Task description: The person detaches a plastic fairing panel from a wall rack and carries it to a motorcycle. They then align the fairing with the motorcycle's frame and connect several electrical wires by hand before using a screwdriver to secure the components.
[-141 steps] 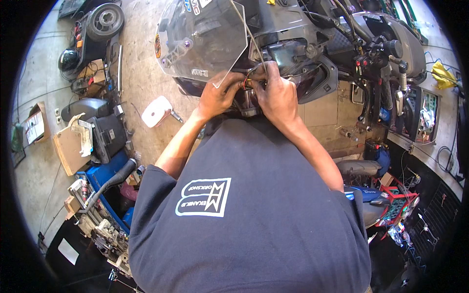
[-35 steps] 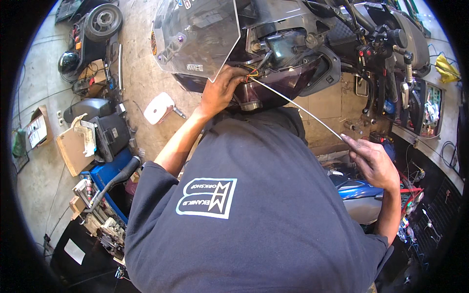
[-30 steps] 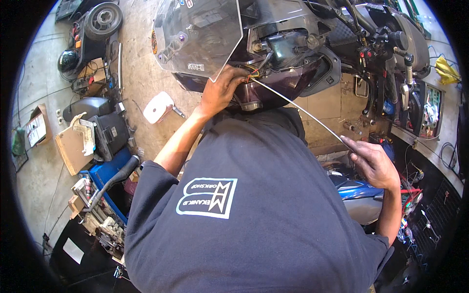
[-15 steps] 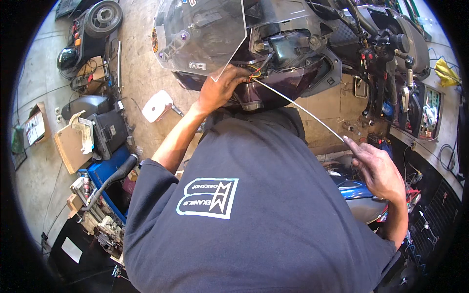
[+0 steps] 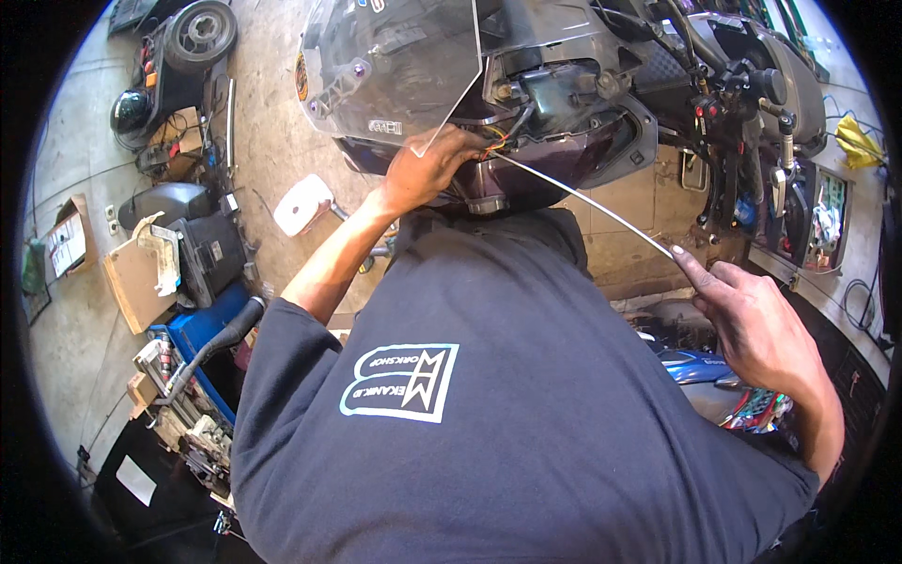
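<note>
A motorcycle's front end stands before me, with a clear windscreen (image 5: 404, 70) on the left and a dark fairing (image 5: 550, 169) below it. My left hand (image 5: 427, 169) is closed at the thin red and yellow wires (image 5: 495, 141) by the fairing; its fingertips are partly hidden. From that spot a long, thin, pale rod or taut cord (image 5: 587, 198) runs straight down to the right. My right hand (image 5: 761, 324) pinches its lower end between thumb and fingers. Which of the two it is, I cannot tell, nor whether its upper end touches the left fingers.
A white panel (image 5: 303, 205) lies on the floor to the left. Farther left are a wheel (image 5: 199, 36), a black case (image 5: 209, 258) and a blue box (image 5: 202, 352). Handlebar parts (image 5: 770, 85) stick out at the upper right. A blue vehicle part (image 5: 695, 367) is beside my right forearm.
My right hand has shifted right with the end of the pale line, and its elbow has swung outward. The left hand and bike front appear slightly farther right.
</note>
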Motion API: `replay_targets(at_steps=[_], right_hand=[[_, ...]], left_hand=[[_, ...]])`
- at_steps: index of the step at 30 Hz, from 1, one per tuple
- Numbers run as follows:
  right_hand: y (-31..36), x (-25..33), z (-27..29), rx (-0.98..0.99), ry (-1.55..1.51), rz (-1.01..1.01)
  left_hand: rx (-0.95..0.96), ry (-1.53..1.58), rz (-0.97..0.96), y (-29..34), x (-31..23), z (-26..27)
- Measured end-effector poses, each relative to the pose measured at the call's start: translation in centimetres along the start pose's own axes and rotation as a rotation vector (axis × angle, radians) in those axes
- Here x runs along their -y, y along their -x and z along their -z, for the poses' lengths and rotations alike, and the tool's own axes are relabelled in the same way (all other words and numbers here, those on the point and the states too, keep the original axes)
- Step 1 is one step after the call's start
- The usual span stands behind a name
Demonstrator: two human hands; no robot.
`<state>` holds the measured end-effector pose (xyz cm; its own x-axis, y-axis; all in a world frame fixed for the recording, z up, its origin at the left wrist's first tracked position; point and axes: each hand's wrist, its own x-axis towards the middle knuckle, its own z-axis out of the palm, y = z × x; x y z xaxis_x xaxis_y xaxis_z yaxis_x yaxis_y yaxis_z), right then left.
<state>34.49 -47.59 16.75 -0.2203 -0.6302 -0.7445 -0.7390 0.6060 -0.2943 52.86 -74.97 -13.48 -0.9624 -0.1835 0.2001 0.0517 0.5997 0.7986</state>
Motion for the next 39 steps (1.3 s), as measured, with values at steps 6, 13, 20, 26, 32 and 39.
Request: replay_targets(at_steps=[6, 13, 20, 26, 32, 39], right_hand=[[-0.7, 1.2, 1.6, 0.111, 0.058, -0.038], [-1.0, 2.0, 2.3, 0.162, 0.112, -0.059], [-1.3, 2.7, 3.6, 0.158, 0.223, -0.073], [-2.2, 2.6, 4.0, 0.205, 0.256, -0.096], [-2.7, 2.0, 3.8, 0.16, 0.246, -0.026], [-3.3, 1.9, 3.5, 0.151, 0.314, -0.008]], left_hand=[[-0.017, 0.037, -0.012, 0.1, 0.4, -0.3], [-0.079, 0.028, 0.004, 0.2, -0.1, -0.6], [-0.077, 0.054, 0.071, 0.1, -0.5, -0.8], [-0.1, 0.074, 0.061, 0.3, -0.4, -1.0], [-0.098, 0.081, 0.092, 0.2, -0.5, -1.0], [-0.136, 0.14, 0.143, 0.5, 0.0, -1.5]])
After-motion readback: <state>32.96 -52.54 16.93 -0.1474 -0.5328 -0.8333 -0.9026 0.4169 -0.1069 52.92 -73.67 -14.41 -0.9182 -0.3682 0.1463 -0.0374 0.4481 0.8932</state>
